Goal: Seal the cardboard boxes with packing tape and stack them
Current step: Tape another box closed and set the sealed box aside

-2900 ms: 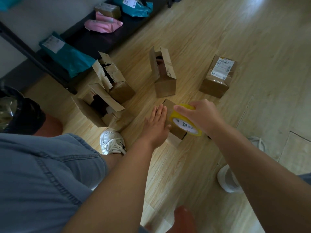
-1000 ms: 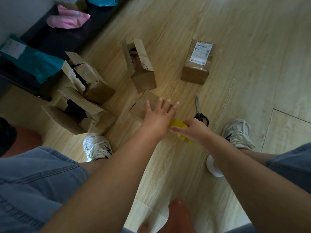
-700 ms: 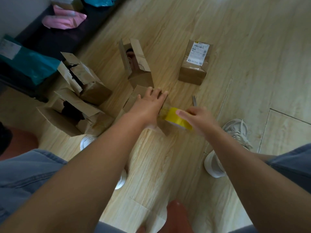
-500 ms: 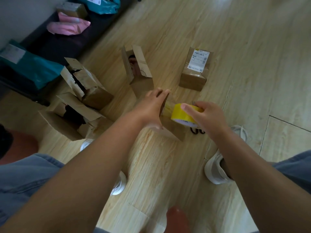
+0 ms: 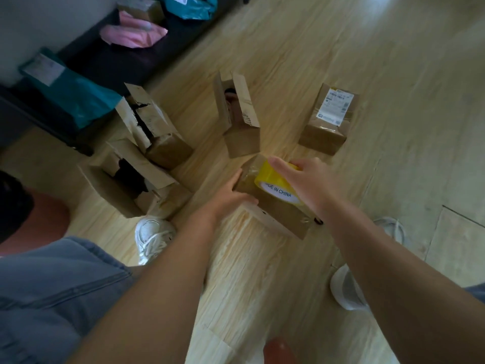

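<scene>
Right hand (image 5: 312,183) grips the yellow tape roll (image 5: 275,183) over a box (image 5: 273,206) steadied by the flat, empty left hand (image 5: 231,197); three open boxes (image 5: 237,114) await sealing, nothing stacked.

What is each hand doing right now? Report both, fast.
Left hand: open, pressed flat against the side of the cardboard box.
Right hand: closed on the yellow packing tape roll, held on top of that box.
</scene>
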A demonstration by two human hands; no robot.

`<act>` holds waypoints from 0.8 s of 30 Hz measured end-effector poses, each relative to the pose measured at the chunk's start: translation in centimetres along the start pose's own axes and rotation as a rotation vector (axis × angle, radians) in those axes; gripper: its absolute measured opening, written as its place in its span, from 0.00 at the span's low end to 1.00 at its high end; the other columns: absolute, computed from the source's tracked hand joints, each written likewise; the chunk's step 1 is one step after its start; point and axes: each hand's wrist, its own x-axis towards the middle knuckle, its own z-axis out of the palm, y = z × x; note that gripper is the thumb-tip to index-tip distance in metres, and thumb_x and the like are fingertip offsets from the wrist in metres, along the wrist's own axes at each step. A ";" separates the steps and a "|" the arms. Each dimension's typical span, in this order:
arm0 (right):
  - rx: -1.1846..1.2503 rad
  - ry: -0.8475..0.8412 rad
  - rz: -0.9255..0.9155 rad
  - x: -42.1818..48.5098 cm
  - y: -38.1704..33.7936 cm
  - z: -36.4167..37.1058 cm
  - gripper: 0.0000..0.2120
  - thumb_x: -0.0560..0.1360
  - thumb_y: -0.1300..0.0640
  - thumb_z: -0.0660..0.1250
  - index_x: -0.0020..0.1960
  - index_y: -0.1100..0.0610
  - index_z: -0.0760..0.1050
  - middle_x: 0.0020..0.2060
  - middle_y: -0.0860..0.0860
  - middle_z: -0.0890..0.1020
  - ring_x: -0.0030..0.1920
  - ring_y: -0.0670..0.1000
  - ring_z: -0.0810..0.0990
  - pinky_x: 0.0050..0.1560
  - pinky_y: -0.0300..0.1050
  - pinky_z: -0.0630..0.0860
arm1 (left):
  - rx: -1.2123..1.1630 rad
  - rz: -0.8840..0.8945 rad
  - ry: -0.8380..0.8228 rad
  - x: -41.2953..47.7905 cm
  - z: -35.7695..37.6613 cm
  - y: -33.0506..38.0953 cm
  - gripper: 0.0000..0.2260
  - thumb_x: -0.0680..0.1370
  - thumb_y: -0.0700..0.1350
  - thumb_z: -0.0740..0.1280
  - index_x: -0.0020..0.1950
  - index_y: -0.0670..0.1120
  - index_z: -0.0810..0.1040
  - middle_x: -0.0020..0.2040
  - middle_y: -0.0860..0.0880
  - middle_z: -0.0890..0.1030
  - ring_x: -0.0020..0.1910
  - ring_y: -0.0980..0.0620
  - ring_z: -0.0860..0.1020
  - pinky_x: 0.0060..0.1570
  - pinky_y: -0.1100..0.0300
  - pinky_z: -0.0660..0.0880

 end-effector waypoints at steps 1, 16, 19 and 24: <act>0.007 -0.007 0.015 0.4 -0.4 0.4 0.34 0.75 0.31 0.63 0.37 0.64 0.75 0.28 0.52 0.71 0.29 0.50 0.69 0.33 0.46 0.63 | -0.126 -0.005 0.053 0.2 0.2 -0.4 0.35 0.76 0.38 0.69 0.79 0.55 0.60 0.73 0.52 0.67 0.71 0.53 0.64 0.62 0.61 0.61; -0.026 -0.127 0.133 4.4 -1.0 3.2 0.33 0.74 0.30 0.63 0.41 0.63 0.80 0.29 0.53 0.75 0.29 0.50 0.73 0.33 0.45 0.68 | -0.177 0.023 0.226 4.1 2.1 -3.9 0.22 0.79 0.37 0.64 0.73 0.47 0.70 0.67 0.47 0.76 0.66 0.49 0.73 0.68 0.50 0.69; -0.022 -0.161 0.140 4.5 -0.7 3.1 0.31 0.74 0.30 0.64 0.36 0.60 0.76 0.28 0.52 0.73 0.28 0.49 0.70 0.31 0.44 0.66 | -0.163 0.033 0.256 4.3 2.3 -4.3 0.20 0.78 0.37 0.65 0.70 0.48 0.72 0.64 0.47 0.77 0.64 0.49 0.75 0.66 0.51 0.71; -0.068 -0.147 0.148 3.8 -0.9 3.3 0.29 0.74 0.31 0.65 0.30 0.54 0.68 0.25 0.49 0.70 0.24 0.47 0.67 0.28 0.42 0.64 | -0.053 0.028 0.282 4.1 2.6 -4.6 0.22 0.79 0.45 0.66 0.73 0.52 0.69 0.68 0.50 0.75 0.67 0.51 0.73 0.68 0.46 0.69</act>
